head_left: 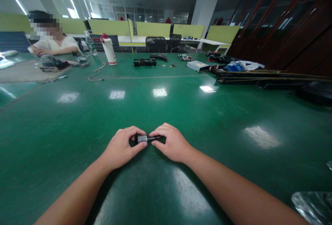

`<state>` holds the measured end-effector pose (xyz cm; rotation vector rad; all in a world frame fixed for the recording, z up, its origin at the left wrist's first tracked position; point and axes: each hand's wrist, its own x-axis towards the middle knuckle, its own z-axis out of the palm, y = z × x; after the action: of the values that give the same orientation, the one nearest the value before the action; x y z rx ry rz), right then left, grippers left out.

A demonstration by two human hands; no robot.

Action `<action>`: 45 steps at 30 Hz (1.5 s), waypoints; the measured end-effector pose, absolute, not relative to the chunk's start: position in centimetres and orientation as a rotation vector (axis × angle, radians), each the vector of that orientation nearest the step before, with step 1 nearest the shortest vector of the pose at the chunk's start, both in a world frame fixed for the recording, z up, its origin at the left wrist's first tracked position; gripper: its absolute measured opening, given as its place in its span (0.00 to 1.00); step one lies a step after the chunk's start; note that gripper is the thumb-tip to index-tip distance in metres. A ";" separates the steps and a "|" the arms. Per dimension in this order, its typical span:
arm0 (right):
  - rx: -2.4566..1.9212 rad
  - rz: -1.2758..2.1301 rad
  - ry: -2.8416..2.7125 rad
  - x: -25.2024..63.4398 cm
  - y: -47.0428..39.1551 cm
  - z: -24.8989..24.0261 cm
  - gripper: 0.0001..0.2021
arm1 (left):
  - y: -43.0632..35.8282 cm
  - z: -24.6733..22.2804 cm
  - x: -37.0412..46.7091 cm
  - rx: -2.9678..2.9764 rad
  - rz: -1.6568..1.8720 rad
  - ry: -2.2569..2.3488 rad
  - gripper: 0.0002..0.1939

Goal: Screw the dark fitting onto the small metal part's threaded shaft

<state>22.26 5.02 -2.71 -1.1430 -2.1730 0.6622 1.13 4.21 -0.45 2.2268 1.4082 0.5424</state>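
Note:
A short cylindrical thing (142,138), silver in the middle with a black left end and a thinner dark right part, lies level between my two hands, low over the green table. My left hand (121,147) grips the wider silver part between thumb and fingers. On the other side my right hand (174,143) pinches the narrow dark part with thumb and fingertips. The fingers cover some of both ends, so its exact kind cannot be made out.
The green table (129,110) stretches ahead. Along its far side stand a white bottle with a red cap (110,50), a clear water bottle (90,43), a black slotted part (145,62) and a silver box (197,66). A person (55,43) sits at the far left. Clear plastic (313,206) lies lower right.

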 end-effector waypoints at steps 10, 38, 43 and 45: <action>-1.157 0.636 -2.172 22.2 5.0 -2.6 0.07 | 4.3 -0.4 1.1 2.219 0.546 1.394 0.11; -1.203 0.600 -2.144 22.3 5.0 -2.4 0.07 | 4.2 -0.3 1.2 2.211 0.552 1.433 0.12; -1.248 0.576 -2.113 22.2 4.8 -2.2 0.08 | 4.3 -0.5 1.1 2.215 0.556 1.443 0.11; -1.265 0.567 -2.102 22.2 4.9 -2.1 0.08 | 4.3 -0.5 1.1 2.215 0.560 1.438 0.11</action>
<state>22.23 4.86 -2.15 -1.2654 -2.1022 0.5671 1.10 4.26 -0.54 2.2154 1.4379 0.5604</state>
